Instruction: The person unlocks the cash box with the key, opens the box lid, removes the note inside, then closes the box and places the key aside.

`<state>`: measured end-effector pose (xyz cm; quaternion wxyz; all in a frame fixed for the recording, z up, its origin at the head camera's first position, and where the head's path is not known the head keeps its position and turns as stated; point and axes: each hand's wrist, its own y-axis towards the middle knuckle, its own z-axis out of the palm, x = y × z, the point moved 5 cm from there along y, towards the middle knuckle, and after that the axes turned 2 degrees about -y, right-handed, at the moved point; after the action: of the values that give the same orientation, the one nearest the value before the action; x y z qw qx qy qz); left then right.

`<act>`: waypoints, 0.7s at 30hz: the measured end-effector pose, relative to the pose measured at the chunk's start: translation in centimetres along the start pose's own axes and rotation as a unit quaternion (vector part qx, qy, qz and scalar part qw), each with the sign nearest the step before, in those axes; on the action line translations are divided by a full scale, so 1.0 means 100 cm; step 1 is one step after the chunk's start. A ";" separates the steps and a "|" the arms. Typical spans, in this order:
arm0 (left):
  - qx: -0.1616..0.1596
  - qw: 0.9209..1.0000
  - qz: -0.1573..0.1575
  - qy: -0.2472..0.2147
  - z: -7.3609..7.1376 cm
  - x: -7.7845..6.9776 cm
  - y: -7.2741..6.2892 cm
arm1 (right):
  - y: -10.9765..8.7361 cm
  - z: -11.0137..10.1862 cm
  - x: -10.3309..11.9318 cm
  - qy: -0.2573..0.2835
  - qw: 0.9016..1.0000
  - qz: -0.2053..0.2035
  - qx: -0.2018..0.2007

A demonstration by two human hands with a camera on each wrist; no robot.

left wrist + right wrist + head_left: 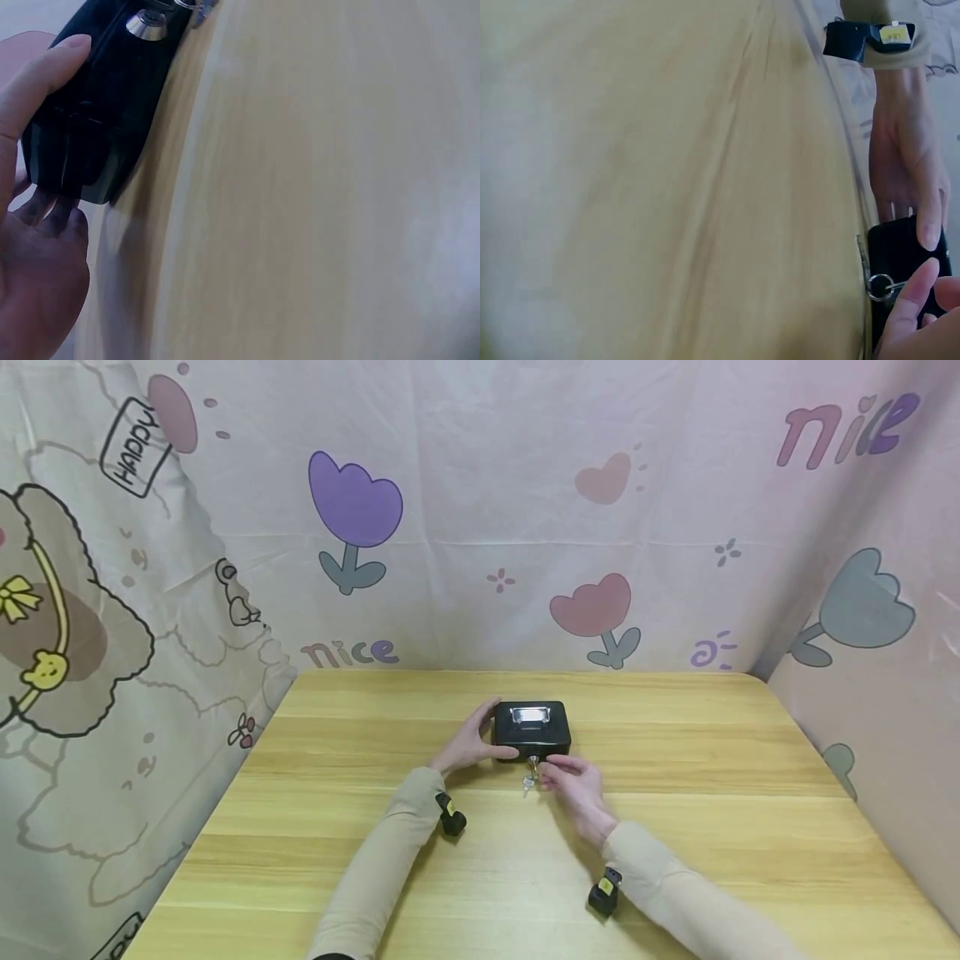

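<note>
A small black cash box [507, 735] with a silver handle [530, 717] on its lid sits toward the back of the table, lid down. My left hand [468, 746] holds its left end, thumb on the front face and fingers round behind. The left wrist view shows the round silver lock [147, 25] on the front, near that thumb. At the lock, my right hand [579, 789] pinches a key between thumb and forefinger; the fingers partly hide it. A key ring [880, 287] hangs from this key, with a spare key [528, 783] dangling below.
The wooden table [480, 877] stretches out around the box. Behind it hangs a printed curtain [480, 468] with flowers and lettering, which also runs along both sides. A black wrist device [452, 817] is strapped over the left sleeve, another device [604, 893] over the right.
</note>
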<state>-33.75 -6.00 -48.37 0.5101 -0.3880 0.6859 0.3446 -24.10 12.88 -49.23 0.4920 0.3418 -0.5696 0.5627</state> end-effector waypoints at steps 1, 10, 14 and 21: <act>0.001 1.000 -0.002 0.003 0.000 0.000 0.000 | 0.001 0.002 -0.001 0.011 1.000 0.001 0.004; 0.008 1.000 -0.007 0.004 -0.001 0.001 -0.002 | 0.003 0.010 -0.005 0.033 0.999 0.016 0.025; 0.011 1.000 -0.005 0.004 -0.001 0.001 -0.002 | 0.007 0.009 -0.005 0.015 0.997 0.043 0.057; 0.024 0.999 -0.013 0.018 -0.002 0.001 -0.003 | 0.012 0.006 -0.005 0.010 0.994 0.060 0.087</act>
<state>-33.56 -6.35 -48.40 0.5114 -0.3910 0.6977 0.3145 -25.23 12.34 -50.06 0.4316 0.3430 -0.5332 0.6416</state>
